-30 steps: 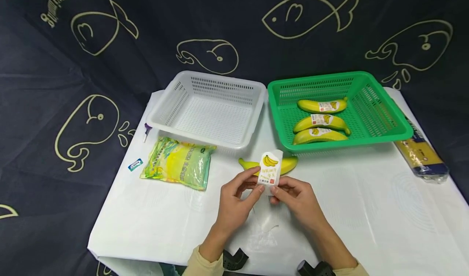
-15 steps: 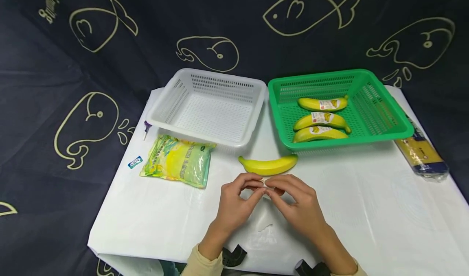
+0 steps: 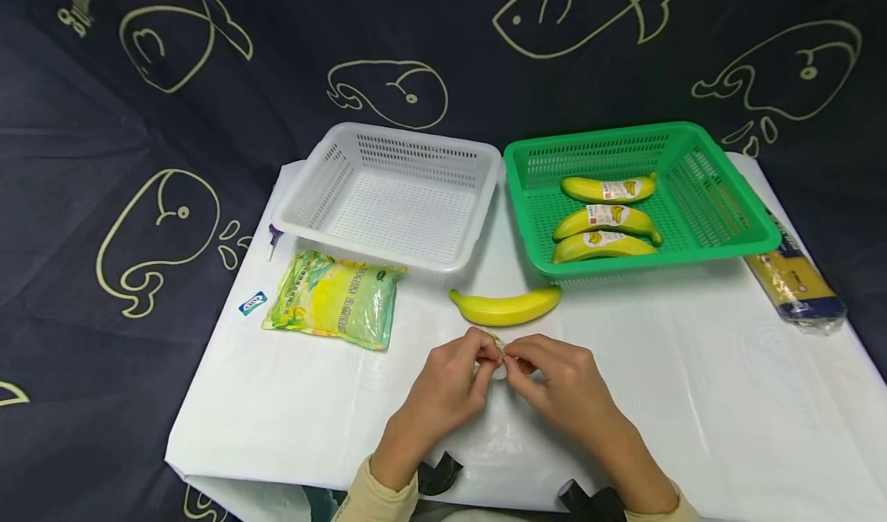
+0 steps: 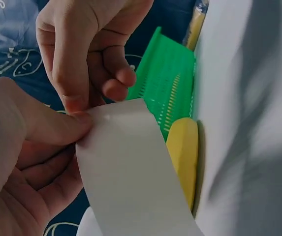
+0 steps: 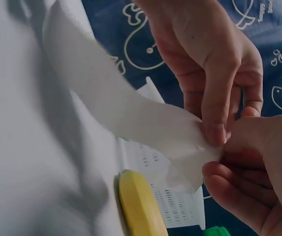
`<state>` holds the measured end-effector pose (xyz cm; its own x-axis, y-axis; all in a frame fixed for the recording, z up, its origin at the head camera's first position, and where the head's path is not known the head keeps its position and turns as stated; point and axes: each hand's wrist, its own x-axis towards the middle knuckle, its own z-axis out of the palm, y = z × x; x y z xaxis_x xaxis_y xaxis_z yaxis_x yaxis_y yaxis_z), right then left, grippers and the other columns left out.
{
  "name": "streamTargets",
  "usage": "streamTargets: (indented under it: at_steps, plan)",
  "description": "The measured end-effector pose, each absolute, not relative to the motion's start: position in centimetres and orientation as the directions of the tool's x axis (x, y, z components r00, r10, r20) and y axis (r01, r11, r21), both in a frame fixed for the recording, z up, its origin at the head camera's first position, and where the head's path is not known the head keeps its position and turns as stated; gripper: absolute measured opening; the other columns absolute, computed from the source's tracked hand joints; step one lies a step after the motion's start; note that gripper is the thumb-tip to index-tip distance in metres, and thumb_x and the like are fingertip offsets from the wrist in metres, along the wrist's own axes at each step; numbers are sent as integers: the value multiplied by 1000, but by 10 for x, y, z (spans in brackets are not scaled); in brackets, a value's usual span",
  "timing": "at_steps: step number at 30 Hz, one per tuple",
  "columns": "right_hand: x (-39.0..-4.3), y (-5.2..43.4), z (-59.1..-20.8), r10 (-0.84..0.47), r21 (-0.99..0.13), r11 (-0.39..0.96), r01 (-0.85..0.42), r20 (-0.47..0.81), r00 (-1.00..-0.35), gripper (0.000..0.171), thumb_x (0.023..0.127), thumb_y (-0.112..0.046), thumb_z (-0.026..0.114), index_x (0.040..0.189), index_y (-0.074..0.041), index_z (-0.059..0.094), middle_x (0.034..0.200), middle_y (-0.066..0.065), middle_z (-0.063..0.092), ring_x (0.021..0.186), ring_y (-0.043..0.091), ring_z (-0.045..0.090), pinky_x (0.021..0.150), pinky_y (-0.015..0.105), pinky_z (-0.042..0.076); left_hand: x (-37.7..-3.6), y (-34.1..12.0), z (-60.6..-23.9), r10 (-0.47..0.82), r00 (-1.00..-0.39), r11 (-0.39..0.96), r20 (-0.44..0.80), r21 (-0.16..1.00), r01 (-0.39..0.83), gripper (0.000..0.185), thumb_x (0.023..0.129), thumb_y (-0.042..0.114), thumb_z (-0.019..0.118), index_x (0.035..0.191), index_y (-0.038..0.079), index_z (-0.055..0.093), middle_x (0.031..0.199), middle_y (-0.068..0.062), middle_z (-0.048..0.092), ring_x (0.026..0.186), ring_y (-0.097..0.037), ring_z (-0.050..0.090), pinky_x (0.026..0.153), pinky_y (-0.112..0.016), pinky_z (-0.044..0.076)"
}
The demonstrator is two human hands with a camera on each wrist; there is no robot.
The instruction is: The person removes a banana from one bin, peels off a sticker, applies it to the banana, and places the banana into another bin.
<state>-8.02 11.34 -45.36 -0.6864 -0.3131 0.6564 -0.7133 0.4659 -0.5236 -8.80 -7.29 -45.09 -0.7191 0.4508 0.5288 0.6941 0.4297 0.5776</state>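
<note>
A banana sticker label (image 3: 500, 372) on white backing is held between both hands, mostly hidden by fingers in the head view. Its blank white strip (image 4: 126, 167) fills the middle of the left wrist view and curves away in the right wrist view. My left hand (image 3: 446, 383) pinches one edge between thumb and finger. Close against it, my right hand (image 3: 564, 376) pinches the same end, fingertips nearly touching the left ones. Just beyond the hands, an unlabelled yellow banana (image 3: 506, 307) lies on the white table.
A green basket (image 3: 640, 262) at the back right holds three labelled bananas (image 3: 606, 247). A white basket (image 3: 374, 249) stands beside it. A yellow-green packet (image 3: 333, 299), a small blue-white wrapper (image 3: 252, 302) and a purple-topped item (image 3: 273, 235) lie left; a plastic-wrapped pack (image 3: 797, 287) lies right.
The label, first held up with its banana print showing, has been tipped and drawn down between the fingertips. My left hand has turned slightly. The banana on the table has stayed put.
</note>
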Motion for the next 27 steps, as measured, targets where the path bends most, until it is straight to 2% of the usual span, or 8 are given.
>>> streamTargets:
  at_steps: [7, 13, 17, 21, 27]
  plan:
    - [-79, 113, -457, -298, -483, 498, -720, 685, -665, 11, 77, -5, 59, 79, -8, 70, 79, -4, 67, 61, 3, 57, 54, 16, 48, -88, -70, -454, 464, -706, 437, 535, 555, 708, 20, 83, -3, 67, 88, 9, 52, 83, 2, 64, 75, -4, 61, 67, -13, 47]
    - [-79, 115, -462, -247, -546, 467, -695, 674, -696, 12, 73, -1, 61, 77, -9, 69, 79, -5, 66, 59, 1, 57, 52, 16, 48, -89, -71, -456, 458, -718, 416, 524, 588, 694, 24, 83, 0, 71, 88, 11, 50, 83, 4, 65, 74, -3, 60, 64, -16, 49]
    - [-78, 117, -462, -256, -574, 451, -683, 650, -715, 12, 75, -2, 63, 82, -8, 71, 82, -5, 67, 60, 0, 58, 53, 15, 49, -89, -71, -455, 447, -747, 409, 491, 630, 660, 24, 83, 4, 73, 89, 11, 50, 83, 3, 66, 75, -4, 62, 65, -19, 51]
    - [-76, 117, -461, -308, -513, 506, -694, 644, -700, 11, 78, -6, 63, 84, -9, 71, 83, -6, 67, 62, -1, 57, 54, 16, 49, -89, -69, -452, 458, -755, 449, 469, 611, 652, 23, 83, 1, 72, 89, 10, 52, 83, 3, 65, 73, -5, 62, 65, -18, 50]
    - [-75, 115, -461, -362, -395, 617, -681, 626, -691, 7, 80, -9, 61, 81, -7, 68, 81, -2, 66, 62, 7, 60, 52, 25, 51, -86, -66, -448, 502, -722, 545, 476, 474, 692, 22, 79, -6, 61, 83, 11, 49, 71, 6, 53, 62, -7, 51, 55, -20, 44]
